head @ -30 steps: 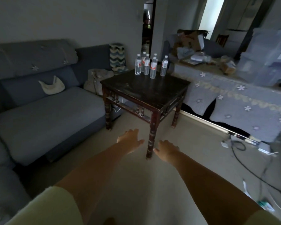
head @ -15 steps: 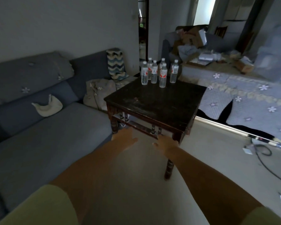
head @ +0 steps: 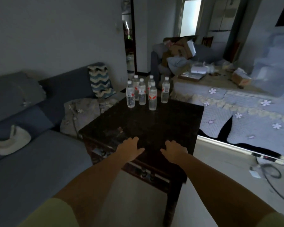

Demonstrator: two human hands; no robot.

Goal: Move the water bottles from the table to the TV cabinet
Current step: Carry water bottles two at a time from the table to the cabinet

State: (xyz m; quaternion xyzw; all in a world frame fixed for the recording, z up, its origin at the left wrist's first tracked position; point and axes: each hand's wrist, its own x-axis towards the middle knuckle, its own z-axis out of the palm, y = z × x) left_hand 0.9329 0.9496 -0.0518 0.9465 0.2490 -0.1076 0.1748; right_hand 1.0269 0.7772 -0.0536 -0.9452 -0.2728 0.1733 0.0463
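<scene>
**Both hands empty over the near tabletop, six bottles upright at the far corner**

The left hand (head: pixel 130 149) and the right hand (head: pixel 174 151) reach forward side by side, palms down, fingers loosely spread and holding nothing. They are over the near part of the dark wooden tabletop (head: pixel 162 125); whether they touch it cannot be told. Pale yellow-green sleeves (head: pixel 47 213) show at the bottom edge.

The tabletop is square, nearly black and scuffed, with a worn light patch near its left side. It stands on turned legs over a pale floor (head: pixel 138 202).

The water bottles (head: pixel 147 94) stand in a tight cluster at the far corner, well apart from both hands. Six can be counted, all upright with long axes vertical and white caps up; they are clear plastic with red-and-white labels.

A blue-grey sofa (head: pixel 31 161) runs along the left, just beside the table, with a zigzag-patterned cushion (head: pixel 100 81) and a crumpled grey cloth (head: pixel 84 112) on it. To the right lies a long low surface under a grey quilted flower-print cover (head: pixel 244 115), cluttered with boxes and bags behind. A dark cable (head: pixel 272 174) trails on the floor at right. The room is dim.
</scene>
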